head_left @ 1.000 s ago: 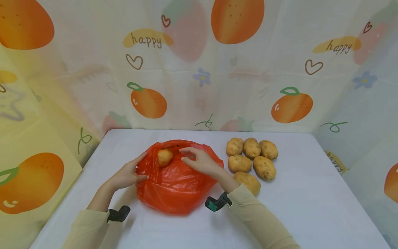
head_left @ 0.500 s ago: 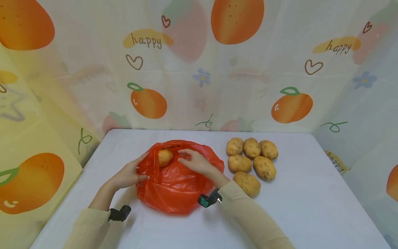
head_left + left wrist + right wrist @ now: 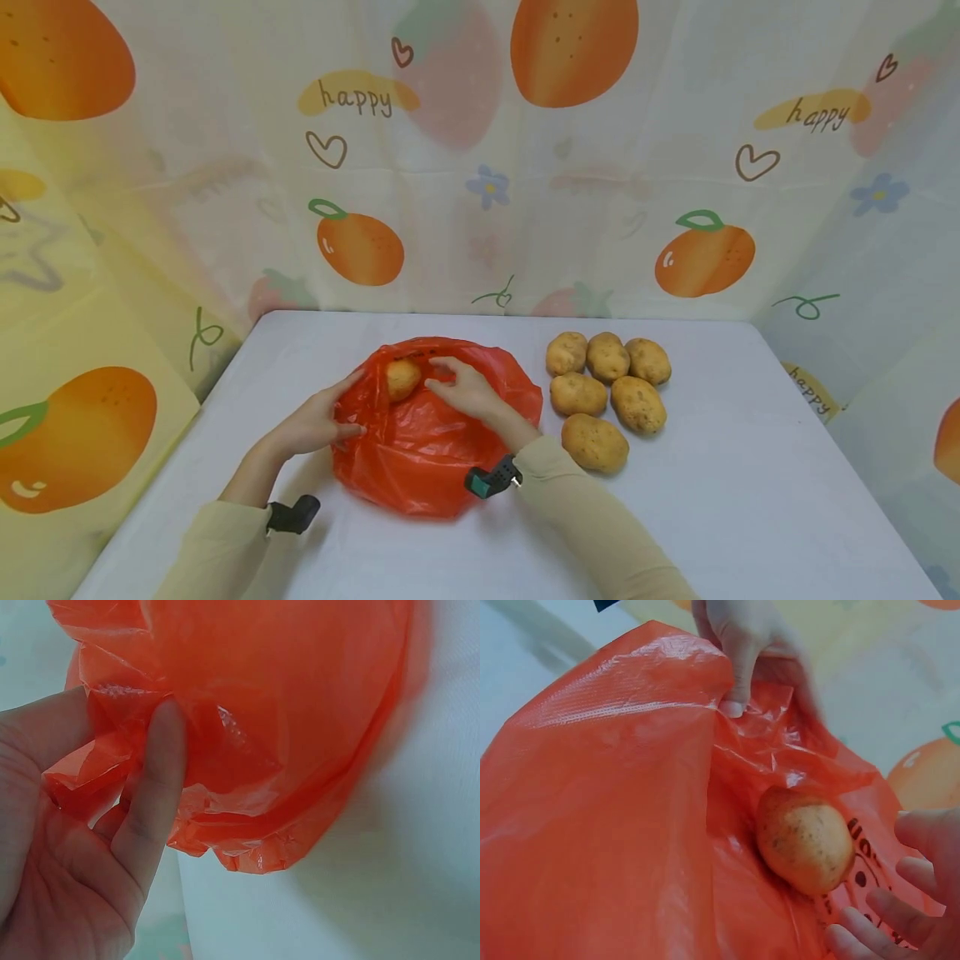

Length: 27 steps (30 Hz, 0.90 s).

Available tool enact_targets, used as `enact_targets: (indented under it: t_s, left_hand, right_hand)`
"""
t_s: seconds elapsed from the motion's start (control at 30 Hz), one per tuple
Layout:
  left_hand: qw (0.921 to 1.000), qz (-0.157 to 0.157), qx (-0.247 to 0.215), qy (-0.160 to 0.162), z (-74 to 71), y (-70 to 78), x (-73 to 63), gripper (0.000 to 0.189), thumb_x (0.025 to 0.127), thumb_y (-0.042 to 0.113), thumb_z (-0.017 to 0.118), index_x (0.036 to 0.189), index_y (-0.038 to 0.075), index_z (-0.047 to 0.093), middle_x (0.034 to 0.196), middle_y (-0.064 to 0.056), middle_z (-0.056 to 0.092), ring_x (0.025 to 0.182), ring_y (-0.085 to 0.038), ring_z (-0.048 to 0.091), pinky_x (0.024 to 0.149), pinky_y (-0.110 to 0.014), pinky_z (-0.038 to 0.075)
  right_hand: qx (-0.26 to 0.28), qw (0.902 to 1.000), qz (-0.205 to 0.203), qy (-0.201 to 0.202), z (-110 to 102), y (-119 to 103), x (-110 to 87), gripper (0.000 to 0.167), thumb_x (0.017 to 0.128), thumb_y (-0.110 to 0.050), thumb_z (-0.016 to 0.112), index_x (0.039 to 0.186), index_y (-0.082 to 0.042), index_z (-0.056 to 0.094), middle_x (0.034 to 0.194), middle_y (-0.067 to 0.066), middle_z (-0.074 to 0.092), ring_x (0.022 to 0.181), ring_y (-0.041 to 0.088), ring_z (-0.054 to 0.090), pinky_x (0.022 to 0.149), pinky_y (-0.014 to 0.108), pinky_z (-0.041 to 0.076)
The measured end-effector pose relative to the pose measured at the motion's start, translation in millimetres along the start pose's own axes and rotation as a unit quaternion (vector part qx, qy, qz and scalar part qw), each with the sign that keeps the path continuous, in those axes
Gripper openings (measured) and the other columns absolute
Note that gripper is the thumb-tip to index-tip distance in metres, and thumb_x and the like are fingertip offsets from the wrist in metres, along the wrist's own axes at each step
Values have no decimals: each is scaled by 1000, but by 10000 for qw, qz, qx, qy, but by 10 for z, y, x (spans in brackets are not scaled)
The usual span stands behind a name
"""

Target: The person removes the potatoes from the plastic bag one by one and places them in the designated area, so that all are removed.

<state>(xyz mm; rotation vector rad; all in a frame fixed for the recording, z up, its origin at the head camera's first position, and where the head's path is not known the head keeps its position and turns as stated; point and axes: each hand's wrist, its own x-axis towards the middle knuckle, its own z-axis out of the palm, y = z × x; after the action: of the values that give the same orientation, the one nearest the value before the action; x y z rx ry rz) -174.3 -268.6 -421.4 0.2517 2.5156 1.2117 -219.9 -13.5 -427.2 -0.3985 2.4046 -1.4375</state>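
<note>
A crumpled red plastic bag point(image 3: 427, 475) lies on the table with its mouth spread toward me. My left hand point(image 3: 313, 423) grips the bag's left edge, thumb and fingers on either side of the film, as the left wrist view shows. One potato point(image 3: 805, 838) rests in the bag's mouth, partly behind a fold. Just right of that potato, my right hand point(image 3: 467, 390) hovers over the bag with fingers spread and nothing in them. Printed dark marks show on the film beside it in the right wrist view.
Several potatoes point(image 3: 577, 393) sit in a loose group to the right of the bag, the nearest potato point(image 3: 595, 443) close to my right sleeve. A fruit-printed cloth point(image 3: 487, 250) hangs behind the white table point(image 3: 720, 500).
My right hand and forearm have shifted left, nearer the potato in the bag's mouth. The left hand keeps its grip, and the bag has moved very slightly right.
</note>
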Motion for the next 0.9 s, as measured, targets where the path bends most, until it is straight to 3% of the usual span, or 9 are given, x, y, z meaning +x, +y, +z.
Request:
enact_targets:
  t_s: [0.2,0.6,0.9]
  left_hand:
    - [9999,-113,-34,-38,38,6,6,88,79,10,70,149,20,16,140,-21,32,88,-25,54,66,-31,54]
    - [9999,42,82,-108,91,40,-9,87,79,10,70,148,20,19,137,-19,36,101,-30,48,69,-31,54]
    - [9999,46,60,-128,105,44,7,87,79,9,70,148,21,19,137,-19,37,96,-28,51,67,-31,54]
  right_hand:
    - [45,9998,164,133,64,20,37,52,89,-31,59,136,-16,43,133,5,49,111,24,50,92,43,46]
    - [224,9983,510,155,134,156,68,58,88,-32,60,138,-12,39,135,9,47,112,27,49,97,47,42]
    - [458,9983,339,120,246,174,88,60,89,-30,60,141,-11,36,136,10,46,113,27,52,95,43,45]
